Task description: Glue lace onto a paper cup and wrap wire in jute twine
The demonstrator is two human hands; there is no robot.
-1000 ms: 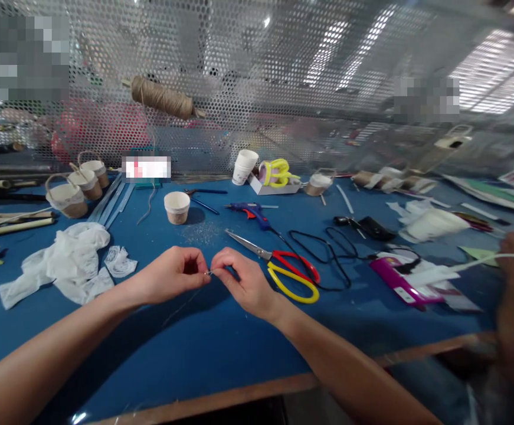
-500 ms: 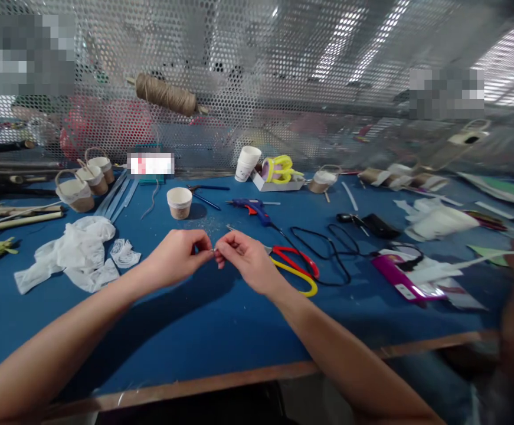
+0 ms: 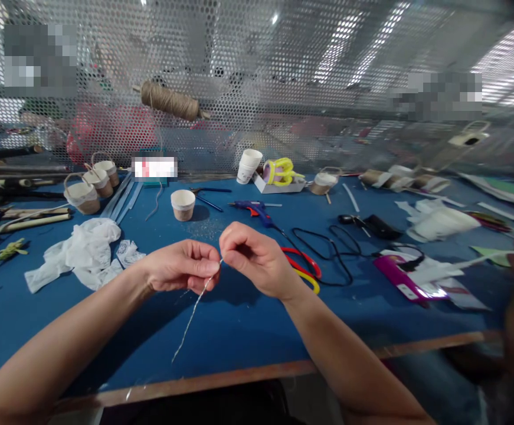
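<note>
Wire (image 3: 193,313), thin and silvery, I see pinched at its top end between the closed fingertips of left hand (image 3: 179,267) and right hand (image 3: 257,260), its length slanting down and leftward over the blue table (image 3: 248,336) toward the near edge, closer to the left.

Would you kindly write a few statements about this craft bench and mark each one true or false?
1. Both the left hand and the right hand pinch one thin pale thread. True.
2. The thread's loose end trails toward the near edge of the blue table. True.
3. The scissors lie to the left of the left hand. False: they lie just right of the right hand, which partly hides them.
4. The spool of twine lies flat on the table. False: it sits up against the perforated screen, above the table.
</note>
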